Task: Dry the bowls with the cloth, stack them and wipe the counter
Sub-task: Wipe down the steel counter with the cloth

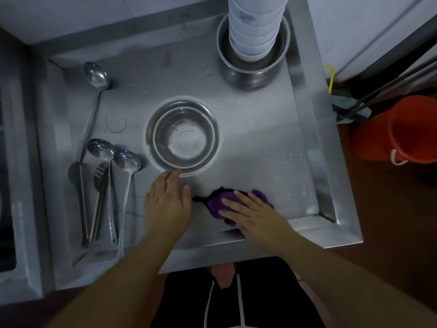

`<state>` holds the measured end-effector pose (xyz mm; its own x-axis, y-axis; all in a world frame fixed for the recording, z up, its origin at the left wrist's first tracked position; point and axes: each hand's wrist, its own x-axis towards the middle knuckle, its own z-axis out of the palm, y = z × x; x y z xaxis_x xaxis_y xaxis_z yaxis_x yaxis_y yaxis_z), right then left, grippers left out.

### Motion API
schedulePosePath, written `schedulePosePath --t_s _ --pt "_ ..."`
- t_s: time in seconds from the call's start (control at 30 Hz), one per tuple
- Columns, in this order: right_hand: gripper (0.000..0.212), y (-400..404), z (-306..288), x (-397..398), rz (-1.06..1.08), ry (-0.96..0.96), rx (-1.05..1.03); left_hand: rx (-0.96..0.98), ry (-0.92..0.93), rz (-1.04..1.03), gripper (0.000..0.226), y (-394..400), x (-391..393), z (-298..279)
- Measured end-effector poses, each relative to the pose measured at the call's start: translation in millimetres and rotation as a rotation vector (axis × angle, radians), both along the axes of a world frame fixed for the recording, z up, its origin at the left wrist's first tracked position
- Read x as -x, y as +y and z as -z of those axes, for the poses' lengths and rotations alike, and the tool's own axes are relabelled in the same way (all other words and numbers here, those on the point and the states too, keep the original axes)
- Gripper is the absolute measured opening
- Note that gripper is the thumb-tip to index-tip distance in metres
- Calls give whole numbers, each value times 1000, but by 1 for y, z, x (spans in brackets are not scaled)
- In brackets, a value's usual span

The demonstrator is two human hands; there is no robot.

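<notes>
My right hand (pixel 250 214) lies flat, fingers straight, pressing the purple cloth (pixel 221 204) onto the steel counter (pixel 260 147) close to its near edge; the cloth bunches out from under my fingertips toward the left. Just beside it, my left hand (pixel 166 200) is spread and relaxed, gripping nothing, its fingertips touching the near rim of the steel bowl (pixel 182 136) that sits upright in the middle of the counter. The two hands are apart, with a strip of bare steel between them. Along the counter's left edge lie several ladles (pixel 123 171) and a slotted spatula (pixel 100 185), handles pointing toward me, with one long ladle (pixel 95 78) reaching further back. In the far right corner stands a larger steel bowl (pixel 254 60) holding a tall stack of white bowls (pixel 256 27), its top cut off by the frame
</notes>
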<state>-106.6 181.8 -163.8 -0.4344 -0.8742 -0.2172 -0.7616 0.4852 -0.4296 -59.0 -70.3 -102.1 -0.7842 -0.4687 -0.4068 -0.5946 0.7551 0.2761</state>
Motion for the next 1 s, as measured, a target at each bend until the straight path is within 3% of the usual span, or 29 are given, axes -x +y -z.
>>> schedulePosePath --t_s 0.1,0.17,0.27,0.37,0.43,0.53,0.6,0.7,0.83,0.9,1.0 --pt "61 60 -1 18 213 53 -105 -10 -7 1 51 0 3 -1" --pt "60 78 -7 38 467 51 -210 -19 -11 5 51 2 2 -2" --pt "61 49 -6 62 753 74 -183 -32 -3 5 50 7 1 -2" --pt "60 -7 -2 80 996 -39 -106 -35 7 10 50 10 1 -1" --pt "60 -22 1 76 922 -69 -83 -34 9 30 49 10 1 0" --pt "56 0 3 33 447 -36 4 -31 16 58 49 12 6 1" --pt "56 30 0 2 274 -39 -18 -29 12 74 49 13 9 3" --pt "63 71 -7 -11 324 -9 -134 -24 11 87 50 13 11 5" --pt "68 114 -17 34 470 167 -312 -24 15 98 49 11 8 6" --pt "64 104 -18 63 482 201 -329 -26 10 104 48 9 4 9" --pt "63 49 -7 104 684 174 -243 -36 4 90 47 7 -4 11"
